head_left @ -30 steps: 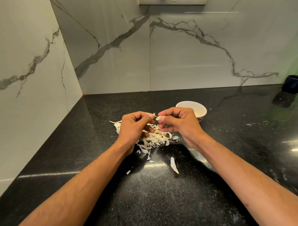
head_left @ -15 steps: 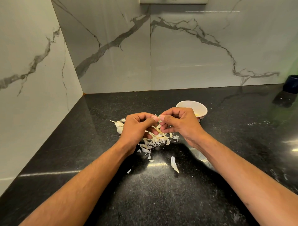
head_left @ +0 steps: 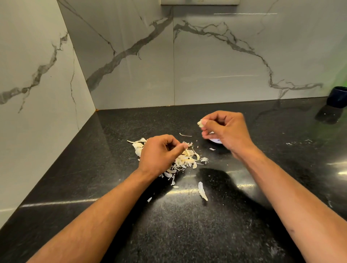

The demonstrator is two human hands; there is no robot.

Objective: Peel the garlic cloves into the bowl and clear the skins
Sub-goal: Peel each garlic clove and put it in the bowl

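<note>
Right hand (head_left: 223,131) pinches garlic clove (head_left: 199,123) over bowl (head_left: 216,140); left hand (head_left: 159,154), at 8 o'clock, pinches skin (head_left: 187,148) above skins pile (head_left: 185,161).

My right hand (head_left: 228,131) covers nearly all of the bowl (head_left: 216,140); only a sliver of its white wall shows below my fingers, and its inside is hidden. The clove (head_left: 199,123) pinched at my fingertips shows only its tip, too small to tell whether skin is left on it. My left hand (head_left: 159,154) hides the middle of the skins (head_left: 185,161), and I cannot tell whether its curled fingers pinch a piece of skin or nothing. A dark pot (head_left: 338,96) is cut off by the right edge. A fixture (head_left: 200,2) on the wall is cut off by the top edge. Both my arms run out at the bottom edge.
</note>
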